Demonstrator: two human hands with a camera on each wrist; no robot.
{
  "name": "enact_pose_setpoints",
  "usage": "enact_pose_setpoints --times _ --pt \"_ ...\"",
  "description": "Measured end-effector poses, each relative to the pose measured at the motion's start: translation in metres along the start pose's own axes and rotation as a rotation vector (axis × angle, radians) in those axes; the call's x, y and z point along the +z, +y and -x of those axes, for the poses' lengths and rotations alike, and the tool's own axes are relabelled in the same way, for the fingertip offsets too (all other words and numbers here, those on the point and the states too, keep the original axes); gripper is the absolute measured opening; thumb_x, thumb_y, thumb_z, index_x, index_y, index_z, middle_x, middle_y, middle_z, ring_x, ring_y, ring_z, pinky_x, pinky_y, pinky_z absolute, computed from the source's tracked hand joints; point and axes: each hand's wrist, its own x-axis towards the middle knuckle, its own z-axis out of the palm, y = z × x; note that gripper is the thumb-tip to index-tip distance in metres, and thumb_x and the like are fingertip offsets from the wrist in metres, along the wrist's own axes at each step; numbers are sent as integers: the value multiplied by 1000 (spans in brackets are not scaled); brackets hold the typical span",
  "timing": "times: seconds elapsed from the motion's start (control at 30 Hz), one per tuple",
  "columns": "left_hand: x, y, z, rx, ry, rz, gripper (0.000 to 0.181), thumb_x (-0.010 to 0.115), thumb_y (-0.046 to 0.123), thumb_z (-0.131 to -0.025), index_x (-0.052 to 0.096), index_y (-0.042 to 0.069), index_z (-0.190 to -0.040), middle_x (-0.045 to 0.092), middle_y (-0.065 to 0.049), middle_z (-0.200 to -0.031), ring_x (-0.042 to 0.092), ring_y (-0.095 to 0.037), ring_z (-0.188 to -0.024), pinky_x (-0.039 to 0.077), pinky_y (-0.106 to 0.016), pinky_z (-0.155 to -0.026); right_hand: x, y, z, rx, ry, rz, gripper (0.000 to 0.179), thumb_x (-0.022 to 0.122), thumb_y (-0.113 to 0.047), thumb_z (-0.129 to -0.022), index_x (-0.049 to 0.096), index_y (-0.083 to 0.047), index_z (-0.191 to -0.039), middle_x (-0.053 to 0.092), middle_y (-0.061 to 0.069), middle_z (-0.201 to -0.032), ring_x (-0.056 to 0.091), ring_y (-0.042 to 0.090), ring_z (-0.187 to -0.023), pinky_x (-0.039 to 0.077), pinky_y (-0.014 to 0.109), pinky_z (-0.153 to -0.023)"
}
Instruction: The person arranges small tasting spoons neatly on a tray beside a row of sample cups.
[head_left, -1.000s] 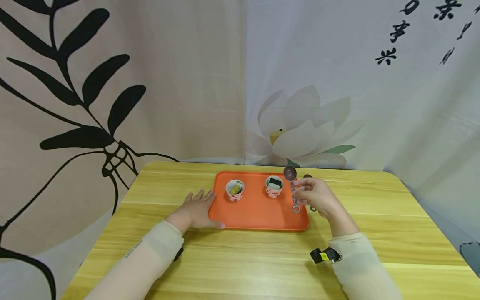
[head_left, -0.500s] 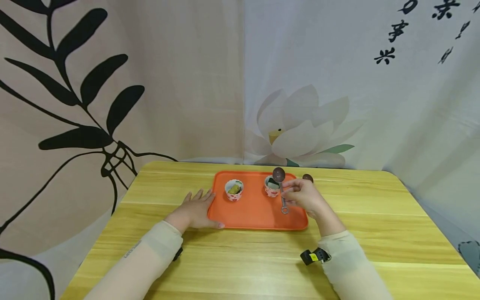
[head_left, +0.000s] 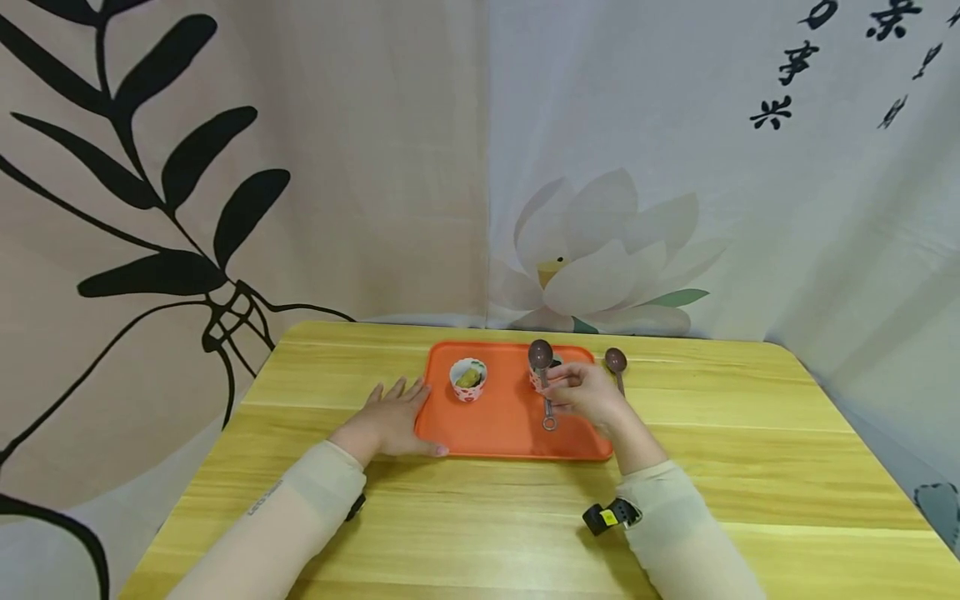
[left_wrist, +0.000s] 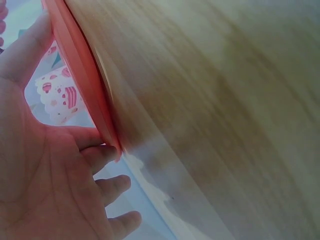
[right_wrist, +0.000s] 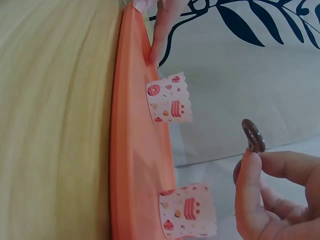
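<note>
My right hand pinches a spoon with a round dark brown bowl and a grey handle that ends in a ring. It holds the spoon bowl-up above an orange tray. In the head view the spoon and fingers overlap the right paper cup, hiding most of it; the right wrist view shows that cup standing below the hand. A second paper cup, with yellowish food inside, stands on the tray's left half. Fingers spread, my left hand rests on the tray's left edge.
A second brown spoon lies just right of the tray, its handle partly hidden by the right hand. The wooden table reaches back to a printed curtain.
The right hand has moved left with its spoon, from the tray's right edge to in front of the right cup. More of the second spoon now shows. The left hand stays put.
</note>
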Motion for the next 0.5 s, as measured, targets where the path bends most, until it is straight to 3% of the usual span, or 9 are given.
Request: enact_pose_setpoints --times 0.5 --pt "-3 3 2 2 -8 1 118 65 77 -78 22 3 -159 15 -13 -166 8 -42 -152 5 -65 -117 25 9 -11 38 19 -47 29 65 7 -91 60 10 -119 65 15 -96 69 18 -73 61 35 -70"
